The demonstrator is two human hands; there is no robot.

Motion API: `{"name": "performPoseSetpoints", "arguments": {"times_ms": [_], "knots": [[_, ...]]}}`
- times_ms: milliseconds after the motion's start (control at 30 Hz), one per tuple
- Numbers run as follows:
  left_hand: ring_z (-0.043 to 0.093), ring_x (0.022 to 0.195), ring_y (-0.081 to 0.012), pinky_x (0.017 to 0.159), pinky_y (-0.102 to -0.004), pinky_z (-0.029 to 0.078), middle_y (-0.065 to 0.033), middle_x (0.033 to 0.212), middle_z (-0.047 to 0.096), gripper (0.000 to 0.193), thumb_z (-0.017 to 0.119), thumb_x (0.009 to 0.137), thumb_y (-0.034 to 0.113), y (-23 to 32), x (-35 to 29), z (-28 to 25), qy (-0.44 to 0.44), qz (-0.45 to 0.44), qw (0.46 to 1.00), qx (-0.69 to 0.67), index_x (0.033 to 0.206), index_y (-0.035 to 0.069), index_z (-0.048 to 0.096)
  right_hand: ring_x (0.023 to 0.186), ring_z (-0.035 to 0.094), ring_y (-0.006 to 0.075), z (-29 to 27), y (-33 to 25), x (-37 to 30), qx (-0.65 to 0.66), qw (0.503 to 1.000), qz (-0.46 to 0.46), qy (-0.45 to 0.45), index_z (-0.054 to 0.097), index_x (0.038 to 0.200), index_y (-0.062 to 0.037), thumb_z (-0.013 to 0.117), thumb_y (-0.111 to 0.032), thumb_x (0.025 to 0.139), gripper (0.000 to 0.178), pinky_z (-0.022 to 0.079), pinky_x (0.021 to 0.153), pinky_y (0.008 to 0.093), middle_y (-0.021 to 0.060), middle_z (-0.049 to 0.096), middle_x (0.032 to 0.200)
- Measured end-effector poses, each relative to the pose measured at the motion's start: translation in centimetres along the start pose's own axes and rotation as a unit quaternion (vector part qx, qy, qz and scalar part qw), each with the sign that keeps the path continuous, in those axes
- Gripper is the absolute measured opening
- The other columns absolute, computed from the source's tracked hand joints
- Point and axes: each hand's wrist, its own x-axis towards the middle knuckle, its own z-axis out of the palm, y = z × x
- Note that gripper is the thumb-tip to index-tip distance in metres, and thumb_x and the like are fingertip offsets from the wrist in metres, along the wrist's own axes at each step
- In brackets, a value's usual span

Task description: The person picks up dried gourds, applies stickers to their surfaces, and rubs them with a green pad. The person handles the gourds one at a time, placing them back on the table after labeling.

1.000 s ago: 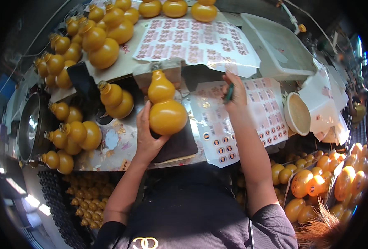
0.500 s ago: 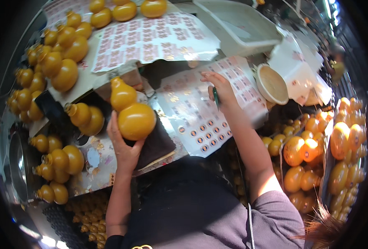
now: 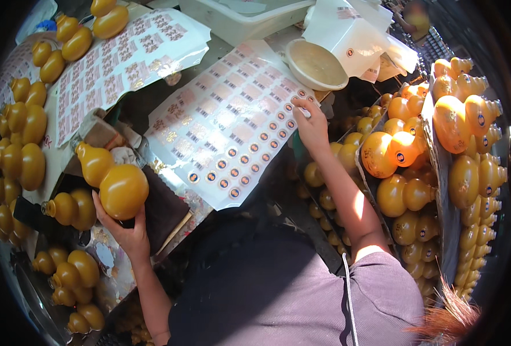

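My left hand is closed around the lower bulb of a glossy amber gourd-shaped bottle, which tilts with its neck up and to the left. Beneath it lies a dark cloth on the bench. My right hand is at the right edge of a sticker sheet, with thumb and forefinger by the small round stickers. A slim green tool is tucked in its curled fingers, mostly hidden. Rectangular labels and round dark-blue and orange stickers cover the sheet.
More amber gourd bottles crowd the left side. A second label sheet lies at the back, near a white tub. A round bowl sits beyond my right hand. Upright dividers separate stacked bottles at right.
The view has turned toward the right. My right hand has gone from above the sheet's labels to the round stickers at its edge. My left hand still holds the bottle.
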Motion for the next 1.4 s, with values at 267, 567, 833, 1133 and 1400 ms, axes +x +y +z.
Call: {"name": "performPoseSetpoints", "arguments": {"times_ms": [267, 567, 833, 1133, 1400], "knots": [[0.031, 0.135, -0.0305, 0.112, -0.0407, 0.023, -0.0156, 0.146, 0.030, 0.090, 0.076, 0.074, 0.004, -0.4, 0.3, 0.0, -0.007, 0.008, 0.999, 0.031, 0.148, 0.008, 0.024, 0.107, 0.059, 0.0362, 6.2, -1.2, 13.6, -0.276, 0.954, -0.072, -0.096, 0.060, 0.119, -0.0057, 0.063, -0.027, 0.082, 0.042, 0.047, 0.092, 0.0403, 0.0212, 0.060, 0.115], [0.032, 0.134, -0.0305, 0.111, -0.0400, 0.025, -0.0154, 0.148, 0.030, 0.089, 0.075, 0.074, 0.002, -0.3, 0.0, -0.1, -0.004, -0.012, 0.999, 0.033, 0.147, 0.007, 0.025, 0.114, 0.057, 0.0341, 10.6, -0.5, 21.8, -0.272, 0.952, 0.064, -0.123, 0.048, 0.119, -0.0012, 0.079, -0.035, 0.067, 0.069, 0.045, 0.096, 0.0413, 0.0200, 0.059, 0.121], [0.033, 0.134, -0.0279, 0.110, -0.0390, 0.026, -0.0135, 0.146, 0.032, 0.089, 0.076, 0.074, 0.002, -0.2, 0.1, 0.2, -0.004, -0.056, 0.998, -0.011, 0.147, 0.007, 0.025, 0.097, 0.063, 0.0344, 10.0, 1.2, 20.7, -0.251, 0.962, -0.076, -0.077, 0.063, 0.104, -0.0098, 0.068, -0.027, 0.080, 0.030, 0.049, 0.083, 0.0419, 0.0161, 0.067, 0.101], [0.040, 0.128, -0.0293, 0.106, -0.0380, 0.033, -0.0135, 0.140, 0.036, 0.092, 0.080, 0.070, 0.011, -1.4, 0.2, -0.9, -0.019, 0.028, 0.997, 0.063, 0.145, 0.009, 0.028, 0.084, 0.068, 0.0234, 9.7, 2.4, 20.7, -0.114, 0.976, -0.181, 0.041, 0.071, 0.100, -0.0061, 0.064, -0.026, 0.086, 0.026, 0.051, 0.077, 0.0326, 0.0129, 0.071, 0.092], [0.036, 0.130, -0.0326, 0.108, -0.0410, 0.031, -0.0143, 0.140, 0.036, 0.089, 0.080, 0.070, 0.012, -0.5, 0.7, -1.0, -0.035, 0.020, 0.999, 0.035, 0.144, 0.010, 0.031, 0.080, 0.067, 0.0231, 9.1, 2.8, 20.0, -0.112, 0.969, -0.219, 0.032, 0.066, 0.103, -0.0045, 0.059, -0.022, 0.091, 0.022, 0.050, 0.075, 0.0312, 0.0119, 0.069, 0.089]]}}
